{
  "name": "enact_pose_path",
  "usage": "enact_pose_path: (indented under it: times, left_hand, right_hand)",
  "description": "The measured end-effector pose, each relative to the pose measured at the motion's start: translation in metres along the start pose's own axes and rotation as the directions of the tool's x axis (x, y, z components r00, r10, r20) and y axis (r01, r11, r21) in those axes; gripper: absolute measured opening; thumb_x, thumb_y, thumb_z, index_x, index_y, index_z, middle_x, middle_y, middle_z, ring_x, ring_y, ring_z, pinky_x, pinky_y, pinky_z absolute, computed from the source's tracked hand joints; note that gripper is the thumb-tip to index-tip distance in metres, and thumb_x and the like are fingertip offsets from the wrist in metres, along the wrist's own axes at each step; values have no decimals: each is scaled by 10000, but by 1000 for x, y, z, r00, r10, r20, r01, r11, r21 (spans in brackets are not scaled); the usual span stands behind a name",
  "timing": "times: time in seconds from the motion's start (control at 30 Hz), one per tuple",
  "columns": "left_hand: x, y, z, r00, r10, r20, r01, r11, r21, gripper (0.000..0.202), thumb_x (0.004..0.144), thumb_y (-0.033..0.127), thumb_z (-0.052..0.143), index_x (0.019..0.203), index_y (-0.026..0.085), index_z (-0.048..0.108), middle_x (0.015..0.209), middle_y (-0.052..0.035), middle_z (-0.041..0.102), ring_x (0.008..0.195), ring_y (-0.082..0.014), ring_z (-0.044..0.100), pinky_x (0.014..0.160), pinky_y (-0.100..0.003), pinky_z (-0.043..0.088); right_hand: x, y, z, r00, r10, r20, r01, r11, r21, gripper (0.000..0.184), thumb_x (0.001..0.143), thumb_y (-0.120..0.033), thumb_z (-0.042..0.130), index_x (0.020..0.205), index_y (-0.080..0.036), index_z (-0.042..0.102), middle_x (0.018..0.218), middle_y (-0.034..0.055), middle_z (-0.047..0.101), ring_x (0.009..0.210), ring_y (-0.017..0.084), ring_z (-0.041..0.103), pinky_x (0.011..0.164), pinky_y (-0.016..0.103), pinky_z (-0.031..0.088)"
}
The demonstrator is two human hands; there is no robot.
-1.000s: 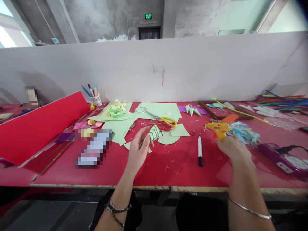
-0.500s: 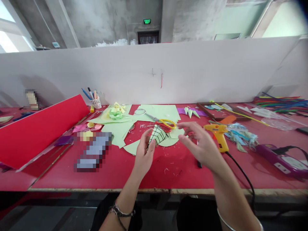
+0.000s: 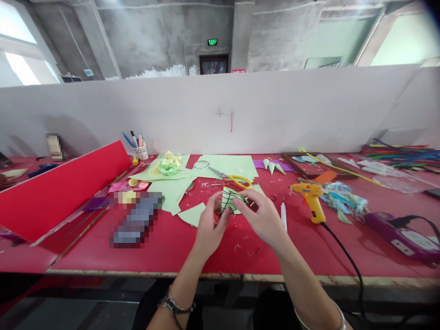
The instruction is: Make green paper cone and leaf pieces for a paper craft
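Red tabletop, twelve o'clock: your left hand and right hand pinch lined green paper, likely light, easily creased; hold its edges.

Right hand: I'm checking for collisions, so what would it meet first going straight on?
Probably the lined green paper at its fingertips, then perhaps the left hand; depth is unclear.

The gridded paper looks matt and smooth.

The right hand has released the glue gun, crossed the tabletop and joined the left hand in gripping the lined green paper.
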State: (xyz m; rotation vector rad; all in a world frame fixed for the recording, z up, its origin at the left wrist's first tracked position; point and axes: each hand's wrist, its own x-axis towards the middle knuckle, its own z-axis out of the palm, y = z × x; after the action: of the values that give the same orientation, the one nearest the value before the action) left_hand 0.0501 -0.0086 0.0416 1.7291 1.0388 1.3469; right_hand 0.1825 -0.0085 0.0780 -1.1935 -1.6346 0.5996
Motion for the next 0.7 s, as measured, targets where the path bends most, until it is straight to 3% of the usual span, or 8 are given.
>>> enact_pose_path:
  times: [0.17, 0.33, 0.4, 0.47, 0.53, 0.6, 0.7]
  left_hand:
    - [0, 0, -1, 999, 47, 1, -47, 991, 125, 322, 833, 311, 447, 1129, 191, 407, 835, -20, 576, 740, -129, 528, 652, -233, 413]
    - [-2, 6, 2, 1000, 30, 1, -29, 984, 177, 342, 831, 334, 443, 1142, 194, 413, 847, -34, 589, 780, -152, 543, 640, -238, 418]
    - [-3, 8, -6, 999, 32, 24, -36, 974, 223, 392, 824, 348, 451, 1183, 204, 386, 933, -54, 589, 862, -170, 544, 666, -247, 431]
    - [-3, 5, -29, 997, 71, 20, -73, 943, 325, 422, 823, 354, 448, 1210, 205, 369, 1054, -70, 561, 974, -179, 513, 785, -278, 419]
    - [1, -4, -68, 990, 129, -59, -82, 860, 504, 330, 863, 334, 351, 1144, 194, 451, 1143, -76, 521, 1075, -177, 454, 923, -315, 340]
    - [7, -17, -117, 982, 149, -116, -19, 689, 724, 341, 871, 332, 295, 1044, 173, 541, 1118, -86, 535, 1087, -194, 437, 964, -348, 292]
    - [20, -40, -183, 978, -4, -210, 198, 352, 915, 384, 862, 320, 266, 995, 170, 594, 1206, -100, 484, 1166, -260, 357, 981, -433, 236]
  right_hand:
    - [-4, -5, 1, 996, -39, -85, 39, 999, -2, 218, 744, -272, 531, 947, -199, 563, 839, 29, 563, 562, 107, 429, 528, 242, 397]
    - [-3, -3, -2, 989, -98, -112, 93, 994, -50, 116, 743, -286, 545, 743, -178, 590, 856, 51, 535, 588, 113, 441, 544, 255, 409]
    - [-1, 1, -5, 990, -98, -103, 94, 995, -43, 138, 742, -303, 551, 714, -171, 580, 857, 56, 532, 601, 116, 457, 543, 255, 413]
    - [0, 5, -10, 991, -87, -102, 84, 996, -31, 149, 745, -314, 553, 717, -168, 575, 845, 53, 531, 590, 112, 459, 529, 251, 411]
    - [1, 10, -14, 990, -73, -117, 71, 997, -25, 157, 744, -320, 557, 717, -166, 573, 825, 49, 535, 589, 111, 465, 524, 250, 411]
    - [2, 13, -17, 989, -72, -130, 69, 997, -27, 156, 747, -318, 557, 721, -166, 578, 794, 42, 541, 604, 117, 477, 533, 251, 417]
    - [2, 13, -17, 987, -89, -130, 87, 996, -24, 148, 752, -308, 554, 713, -169, 587, 757, 36, 552, 639, 130, 506, 570, 260, 440]
